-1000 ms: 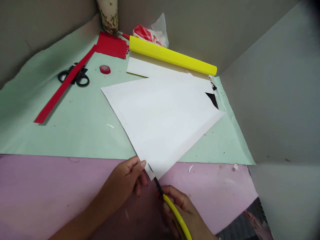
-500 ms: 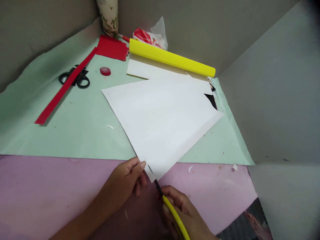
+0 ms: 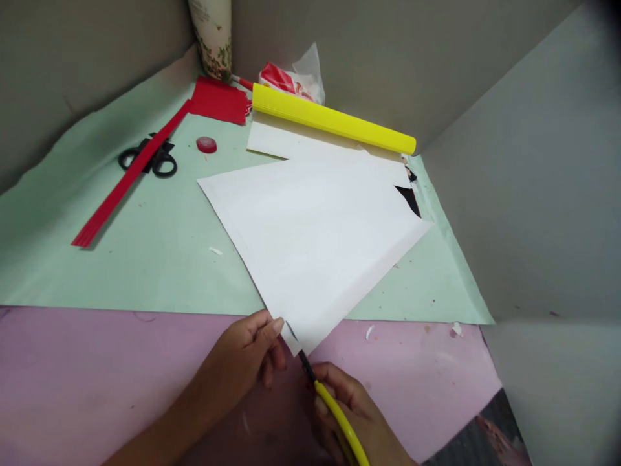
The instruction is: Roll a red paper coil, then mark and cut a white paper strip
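A large white sheet of paper (image 3: 310, 239) lies at an angle, its nearest corner pointing at me. My left hand (image 3: 255, 343) pinches that sheet near the corner, thumb on top, along its left edge. In my right hand (image 3: 356, 411) are scissors with a yellow handle (image 3: 342, 417), the fingers wrapped round it. Their dark blades reach into the paper's near corner, and a short dark slit runs alongside the left thumb. Part of the blades is hidden by the paper.
Black scissors (image 3: 165, 166) lie under a red paper strip (image 3: 130, 178) at left. A red tape roll (image 3: 206, 145), red paper (image 3: 219, 101), a yellow paper roll (image 3: 334, 120), a plastic package (image 3: 291, 83) and a patterned cylinder (image 3: 213, 39) sit farther back. Grey walls enclose the back and right.
The view has shifted slightly, so the things at the back sit a little lower. Both hands, the scissors and the white paper hold nearly the same position.
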The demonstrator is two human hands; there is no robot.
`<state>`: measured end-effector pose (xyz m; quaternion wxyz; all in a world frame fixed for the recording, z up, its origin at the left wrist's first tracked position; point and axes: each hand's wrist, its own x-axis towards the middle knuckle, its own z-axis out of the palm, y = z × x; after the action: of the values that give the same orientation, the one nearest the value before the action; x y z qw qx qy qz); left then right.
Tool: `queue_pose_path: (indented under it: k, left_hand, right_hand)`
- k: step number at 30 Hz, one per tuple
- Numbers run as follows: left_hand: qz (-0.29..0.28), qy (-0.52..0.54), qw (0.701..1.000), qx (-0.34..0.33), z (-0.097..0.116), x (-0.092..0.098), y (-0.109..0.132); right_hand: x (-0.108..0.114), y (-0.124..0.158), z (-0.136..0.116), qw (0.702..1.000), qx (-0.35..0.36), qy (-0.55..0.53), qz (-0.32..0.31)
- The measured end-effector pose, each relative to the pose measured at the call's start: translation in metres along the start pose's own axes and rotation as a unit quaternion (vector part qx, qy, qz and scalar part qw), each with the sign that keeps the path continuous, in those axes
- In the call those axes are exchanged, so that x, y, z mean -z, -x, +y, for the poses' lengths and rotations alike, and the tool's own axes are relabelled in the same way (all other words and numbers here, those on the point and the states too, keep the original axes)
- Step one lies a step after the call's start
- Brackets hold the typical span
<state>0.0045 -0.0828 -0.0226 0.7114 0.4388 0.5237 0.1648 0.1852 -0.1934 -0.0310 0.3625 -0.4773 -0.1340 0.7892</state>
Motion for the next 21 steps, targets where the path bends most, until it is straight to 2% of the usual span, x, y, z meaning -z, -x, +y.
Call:
queue_pose_path:
  k: [14, 19, 21]
  left_hand:
    - [-0.002, 0.002, 1.000, 0.007, 0.0014, 0.0004, 0.0009]
    - [0.061, -0.014, 0.998, 0.006, 0.0015, 0.0044, 0.0013]
    - [0.069, -0.027, 0.997, 0.007, 0.0024, 0.0059, 0.0005]
  right_hand:
    - [0.0011, 0.0004, -0.0015, 1.000, -0.003, 0.016, 0.025]
    - [0.0027, 0.0010, 0.0001, 1.000, -0.005, 0.022, 0.012]
    - [0.0029, 0.0021, -0.0001, 1.000, -0.008, 0.027, 0.010]
